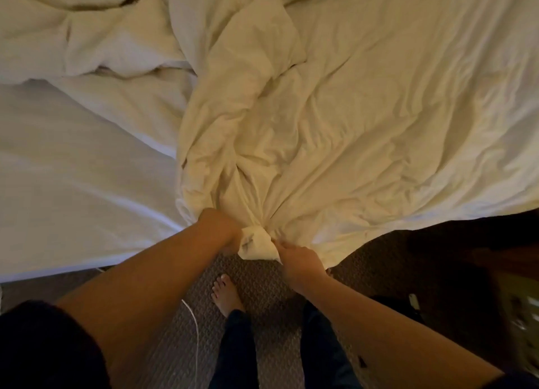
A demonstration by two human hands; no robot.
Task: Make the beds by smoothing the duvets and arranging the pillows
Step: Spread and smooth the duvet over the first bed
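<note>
Duvet (335, 120), cream and heavily creased, lies across the right part of the bed, its near edge hanging over the mattress toward the floor and its left side bunched into a thick ridge. Beside that ridge, to the duvet's left, the bare white sheet (73, 170) shows, and beyond the duvet's far-left corner a second rumpled heap of bedding (96, 38) sits; whether that is another duvet or pillows cannot be told.

By its look the duvet is soft, limp and bulky rather than heavy. It should fold and drag instead of sliding as one piece, and a pull at one point only gathers the cloth into radiating pleats, as it does now. The better hold is probably along the near hem, with the hands spread well apart toward the corners, so that a tug flattens it evenly.

At the duvet's near edge a wad of fabric (258, 243) is drawn together. The left hand (230, 237) is curled round it from the left, fingers hidden in the cloth. The right hand (300, 260) pinches it from the right. The two hands are close together, both clamped on that one bunch.

Below the duvet's edge, a bare foot (226, 295) stands on patterned carpet (262, 315), with a thin white cable (194, 324) beside it.
</note>
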